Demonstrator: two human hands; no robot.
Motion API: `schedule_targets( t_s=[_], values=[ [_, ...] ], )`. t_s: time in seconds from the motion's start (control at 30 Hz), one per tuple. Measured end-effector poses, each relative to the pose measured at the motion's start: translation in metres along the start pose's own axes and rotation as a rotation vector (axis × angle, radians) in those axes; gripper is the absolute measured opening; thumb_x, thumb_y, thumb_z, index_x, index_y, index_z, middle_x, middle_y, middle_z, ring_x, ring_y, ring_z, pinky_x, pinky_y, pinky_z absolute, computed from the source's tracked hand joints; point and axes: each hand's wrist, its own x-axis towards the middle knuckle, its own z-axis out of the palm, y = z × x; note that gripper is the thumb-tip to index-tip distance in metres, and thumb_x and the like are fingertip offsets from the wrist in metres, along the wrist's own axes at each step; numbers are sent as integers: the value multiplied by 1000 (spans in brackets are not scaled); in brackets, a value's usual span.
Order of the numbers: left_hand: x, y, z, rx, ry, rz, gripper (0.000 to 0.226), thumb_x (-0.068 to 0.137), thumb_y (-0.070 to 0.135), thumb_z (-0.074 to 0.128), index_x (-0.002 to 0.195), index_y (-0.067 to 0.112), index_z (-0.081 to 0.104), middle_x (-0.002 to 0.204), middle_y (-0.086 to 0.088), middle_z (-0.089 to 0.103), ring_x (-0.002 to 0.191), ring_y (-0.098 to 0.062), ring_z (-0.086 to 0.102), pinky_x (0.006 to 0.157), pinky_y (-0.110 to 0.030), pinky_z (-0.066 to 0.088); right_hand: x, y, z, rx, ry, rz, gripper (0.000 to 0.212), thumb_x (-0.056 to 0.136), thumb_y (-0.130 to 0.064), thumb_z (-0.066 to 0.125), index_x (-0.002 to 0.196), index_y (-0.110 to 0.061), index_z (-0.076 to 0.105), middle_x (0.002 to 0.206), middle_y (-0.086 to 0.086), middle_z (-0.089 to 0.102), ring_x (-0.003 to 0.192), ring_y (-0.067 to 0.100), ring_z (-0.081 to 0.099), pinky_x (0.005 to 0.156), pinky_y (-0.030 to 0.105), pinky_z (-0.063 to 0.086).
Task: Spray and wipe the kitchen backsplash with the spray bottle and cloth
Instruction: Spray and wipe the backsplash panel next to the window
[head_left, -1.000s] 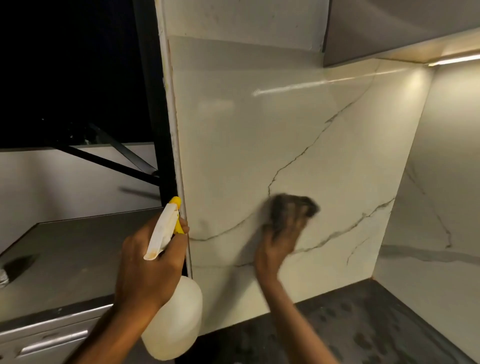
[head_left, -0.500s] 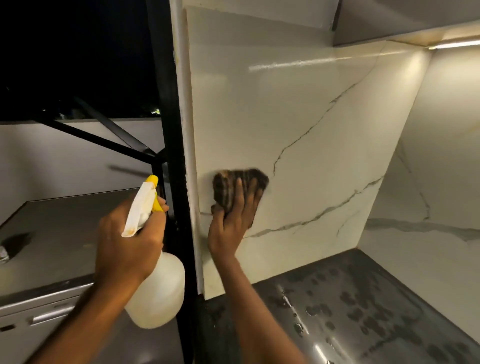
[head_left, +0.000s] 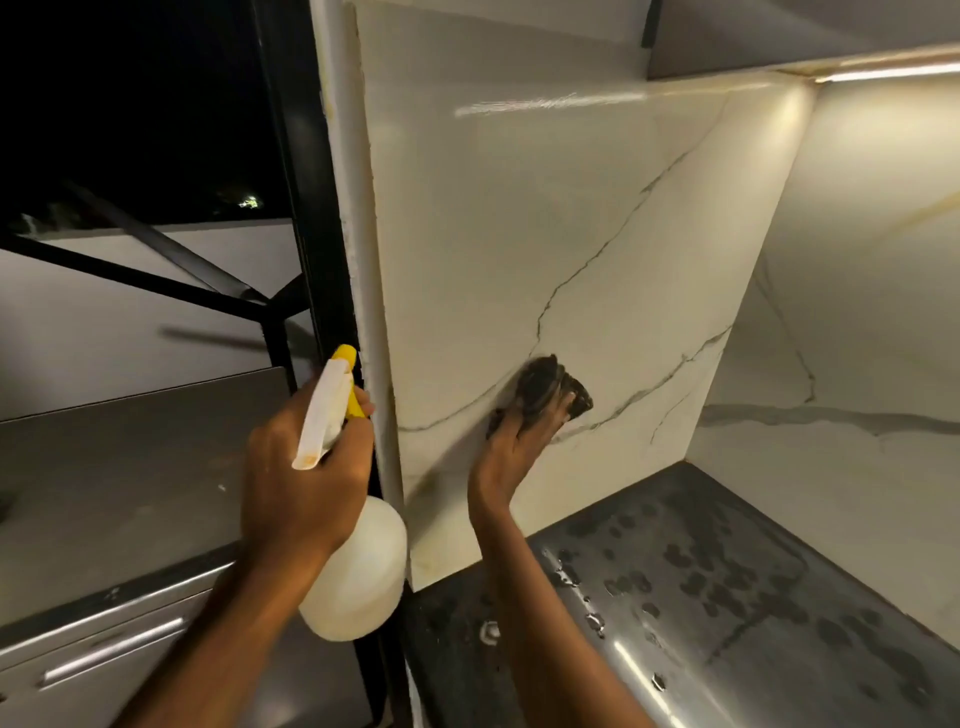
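Observation:
The backsplash is a glossy white marble panel with thin dark veins, meeting a second marble wall in a corner at the right. My right hand presses a dark cloth flat against the lower part of the panel, fingers spread over it. My left hand grips the neck of a white spray bottle with a yellow nozzle, held upright in the air left of the panel's edge, apart from the wall.
A dark wet countertop with droplets lies below the panel. A black metal frame runs up beside the panel's left edge. A grey surface with drawers sits at lower left. A cabinet with a light strip hangs above.
My right hand has swept the cloth to the right and a little down along the panel from its left edge. The bottle in my left hand stays about where it was.

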Motion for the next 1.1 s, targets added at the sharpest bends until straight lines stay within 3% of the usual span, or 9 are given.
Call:
schedule_targets(
  t_s=[0.1,0.17,0.23,0.5,0.7,0.83,0.93,1.0,1.1],
  values=[
    [1,3,20,-9,-53,-3,26,81,27,50,88,14,70,64,-5,63,55,-23,63,52,-36,55,-12,44,-25,-79,79,118,57,103,-44,37,153,-56,13,167,-10,17,155,17,16,125,46,14],
    [1,5,34,-5,-93,15,25,80,28,50,88,15,71,64,0,64,56,-17,63,51,-28,50,-12,81,-39,-25,204,522,58,104,-47,38,158,-42,16,165,0,23,151,28,26,123,53,20],
    [3,5,49,-11,-137,27,23,79,28,51,87,17,70,66,0,65,58,-17,64,53,-35,55,2,87,-45,-15,234,674,60,105,-43,40,159,-25,21,162,6,28,149,34,29,122,55,21],
    [20,20,100,-53,-231,110,20,81,25,52,89,16,68,76,0,70,63,-17,66,60,-48,61,104,32,-46,-41,27,-19,59,105,-46,38,156,-50,9,168,-14,10,156,12,8,125,40,8],
    [28,27,137,-98,-286,84,21,76,30,51,82,17,66,74,-2,70,58,-21,64,56,-47,58,105,93,-82,100,376,741,51,106,-45,37,154,-28,30,155,5,41,138,33,42,117,51,33],
    [35,29,159,-108,-339,70,24,74,32,49,83,19,67,69,2,67,55,-18,63,54,-27,49,176,56,-76,65,290,380,55,106,-45,39,158,-34,24,160,-1,35,145,26,36,121,49,28],
    [41,31,181,-102,-361,99,22,76,31,50,83,17,66,67,0,66,56,-17,63,54,-30,53,210,54,-81,-51,186,53,62,101,-55,38,158,-36,23,164,-7,30,151,17,26,125,42,18],
    [43,34,195,-113,-367,112,21,77,31,52,85,17,66,72,-1,67,62,-15,64,58,-33,59,206,82,-95,-95,213,120,60,101,-58,36,156,-36,26,160,-6,37,147,19,34,122,43,24],
    [44,38,216,-135,-389,138,17,78,31,53,86,20,64,75,3,68,65,-12,64,61,-32,60,192,136,-115,4,410,591,52,104,-52,37,150,-28,35,150,4,47,134,30,47,115,52,35]
  ],
)
